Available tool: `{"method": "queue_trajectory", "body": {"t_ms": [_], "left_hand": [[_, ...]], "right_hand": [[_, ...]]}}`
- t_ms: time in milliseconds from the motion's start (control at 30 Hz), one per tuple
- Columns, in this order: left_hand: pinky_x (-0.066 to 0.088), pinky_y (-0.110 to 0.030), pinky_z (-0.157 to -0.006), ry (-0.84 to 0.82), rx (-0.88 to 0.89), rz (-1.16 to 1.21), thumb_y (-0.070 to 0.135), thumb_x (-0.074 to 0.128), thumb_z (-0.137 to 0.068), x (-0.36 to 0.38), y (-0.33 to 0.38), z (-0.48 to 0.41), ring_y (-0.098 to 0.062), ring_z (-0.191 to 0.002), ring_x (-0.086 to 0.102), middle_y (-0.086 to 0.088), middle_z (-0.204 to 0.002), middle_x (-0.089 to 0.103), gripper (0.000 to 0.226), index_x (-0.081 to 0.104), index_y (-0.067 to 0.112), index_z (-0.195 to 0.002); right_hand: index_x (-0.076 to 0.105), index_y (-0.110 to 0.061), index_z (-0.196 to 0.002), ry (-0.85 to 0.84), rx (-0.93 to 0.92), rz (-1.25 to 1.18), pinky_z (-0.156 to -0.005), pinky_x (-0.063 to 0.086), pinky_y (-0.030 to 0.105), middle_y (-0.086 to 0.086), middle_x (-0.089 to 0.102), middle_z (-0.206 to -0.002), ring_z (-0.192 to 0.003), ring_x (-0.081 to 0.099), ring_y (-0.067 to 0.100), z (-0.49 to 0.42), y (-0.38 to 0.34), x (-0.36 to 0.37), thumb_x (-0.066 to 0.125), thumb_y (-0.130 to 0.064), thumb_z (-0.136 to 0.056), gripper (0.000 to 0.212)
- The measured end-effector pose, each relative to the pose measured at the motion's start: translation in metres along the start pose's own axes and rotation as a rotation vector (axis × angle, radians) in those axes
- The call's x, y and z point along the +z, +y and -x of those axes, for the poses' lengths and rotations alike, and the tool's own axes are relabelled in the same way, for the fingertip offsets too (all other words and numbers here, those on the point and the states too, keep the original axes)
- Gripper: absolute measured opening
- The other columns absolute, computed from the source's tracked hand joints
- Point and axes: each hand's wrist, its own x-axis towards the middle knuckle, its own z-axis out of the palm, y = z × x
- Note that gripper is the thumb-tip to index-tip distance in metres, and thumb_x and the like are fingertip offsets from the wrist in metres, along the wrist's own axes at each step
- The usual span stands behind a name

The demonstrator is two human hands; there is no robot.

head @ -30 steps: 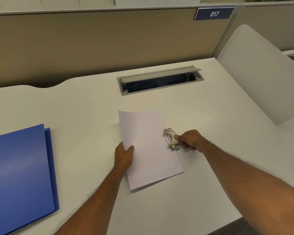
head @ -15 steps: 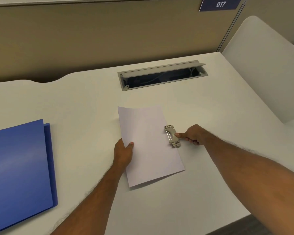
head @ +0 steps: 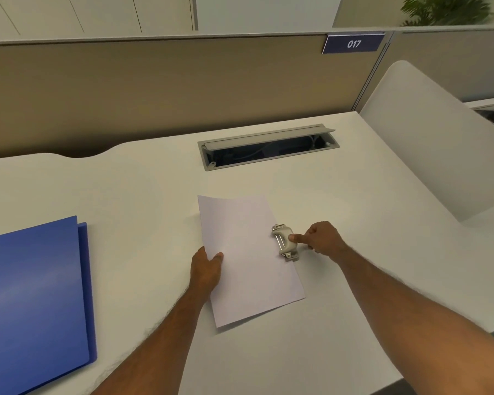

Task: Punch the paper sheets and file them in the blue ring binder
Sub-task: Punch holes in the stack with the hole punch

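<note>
White paper sheets (head: pixel 248 260) lie on the white desk (head: pixel 154 195), slightly tilted. A small grey hole punch (head: pixel 285 242) sits on the sheets' right edge. My right hand (head: pixel 321 238) grips the punch from the right, thumb on its lever. My left hand (head: pixel 207 266) holds the sheets' left edge, thumb on top. The closed blue ring binder (head: pixel 35 300) lies flat at the left of the desk, apart from both hands.
A grey cable tray (head: pixel 268 146) with its lid raised is set into the desk behind the paper. A tan partition (head: pixel 169 89) bounds the back. A white curved divider (head: pixel 428 143) stands at the right. The desk's front edge runs near my right forearm.
Both hands keep their places on the sheets and the punch. The view has tilted upward, so more of the partition shows.
</note>
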Motion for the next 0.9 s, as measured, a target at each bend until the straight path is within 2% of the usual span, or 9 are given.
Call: {"method": "queue_trajectory", "body": {"t_ms": [100,200,500,600,667,733,767,833,900], "left_hand": [[0.046,-0.047,-0.101,0.0,0.0,0.004,0.013,0.055,-0.093,-0.004,0.002,0.001,-0.034,-0.114,0.058,-0.014,-0.128,0.059,0.041,0.051,0.005,-0.132],[0.046,-0.046,-0.101,0.017,0.004,0.004,0.012,0.055,-0.093,-0.017,0.001,0.002,-0.034,-0.113,0.058,-0.015,-0.127,0.06,0.04,0.051,0.004,-0.132],[0.046,-0.049,-0.101,0.092,-0.02,-0.002,0.011,0.057,-0.091,-0.061,-0.012,0.002,-0.035,-0.113,0.059,-0.016,-0.127,0.061,0.041,0.052,0.004,-0.131],[0.046,-0.049,-0.1,0.09,-0.028,0.009,0.011,0.057,-0.091,-0.065,-0.012,0.004,-0.035,-0.112,0.059,-0.016,-0.126,0.061,0.041,0.052,0.004,-0.131],[0.047,-0.047,-0.099,0.088,-0.023,0.014,0.011,0.057,-0.091,-0.067,-0.012,0.005,-0.035,-0.111,0.059,-0.015,-0.125,0.061,0.04,0.053,0.004,-0.13],[0.047,-0.046,-0.099,0.093,-0.019,0.018,0.011,0.057,-0.091,-0.07,-0.011,0.005,-0.034,-0.111,0.059,-0.015,-0.125,0.061,0.039,0.053,0.004,-0.13],[0.047,-0.047,-0.099,0.095,-0.017,0.023,0.011,0.057,-0.091,-0.072,-0.01,0.006,-0.034,-0.111,0.059,-0.015,-0.125,0.062,0.039,0.053,0.005,-0.13],[0.049,-0.046,-0.097,0.093,-0.012,0.042,0.012,0.056,-0.091,-0.075,-0.007,0.009,-0.034,-0.109,0.06,-0.013,-0.123,0.062,0.039,0.054,0.006,-0.13],[0.05,-0.043,-0.094,0.086,0.008,0.063,0.011,0.056,-0.091,-0.077,-0.004,0.012,-0.032,-0.106,0.061,-0.011,-0.119,0.063,0.038,0.055,0.006,-0.128]], "right_hand": [[0.06,-0.008,-0.065,-0.003,-0.009,-0.12,-0.056,0.043,0.026,0.007,0.064,-0.062,-0.05,0.053,0.016,0.007,0.001,0.008,0.083,-0.035,-0.069,0.036],[0.07,0.0,-0.084,-0.063,0.0,-0.281,-0.052,0.045,0.017,0.011,0.066,-0.072,-0.051,0.057,0.011,0.013,0.001,0.014,0.074,-0.021,-0.082,0.021],[0.069,-0.013,-0.072,0.087,0.019,-0.273,-0.069,0.046,0.032,0.007,0.067,-0.071,-0.071,0.061,0.024,0.006,0.008,0.025,0.071,-0.02,-0.083,0.013],[0.067,-0.015,-0.085,0.168,0.034,-0.201,-0.078,0.047,0.035,0.004,0.067,-0.081,-0.08,0.062,0.023,0.012,0.006,0.03,0.07,-0.028,-0.082,0.013],[0.064,-0.016,-0.095,0.372,-0.101,-0.089,-0.077,0.043,0.03,0.0,0.063,-0.086,-0.08,0.058,0.018,0.027,-0.001,0.036,0.069,-0.027,-0.083,0.017],[0.063,-0.018,-0.089,0.458,-0.287,-0.088,-0.073,0.041,0.026,-0.005,0.059,-0.085,-0.074,0.055,0.011,0.047,-0.015,0.05,0.068,-0.021,-0.082,0.009],[0.062,-0.02,-0.084,0.388,-0.346,-0.098,-0.071,0.042,0.024,-0.007,0.061,-0.084,-0.071,0.056,0.007,0.057,-0.023,0.061,0.068,-0.017,-0.082,0.006],[0.066,-0.019,-0.081,0.099,-0.367,-0.09,-0.073,0.046,0.024,-0.004,0.067,-0.083,-0.07,0.06,0.007,0.075,-0.037,0.087,0.069,-0.013,-0.081,0.007],[0.07,-0.011,-0.096,-0.16,-0.371,-0.041,-0.079,0.047,0.026,0.003,0.069,-0.092,-0.079,0.062,0.012,0.097,-0.05,0.115,0.073,-0.019,-0.081,0.017]]}}
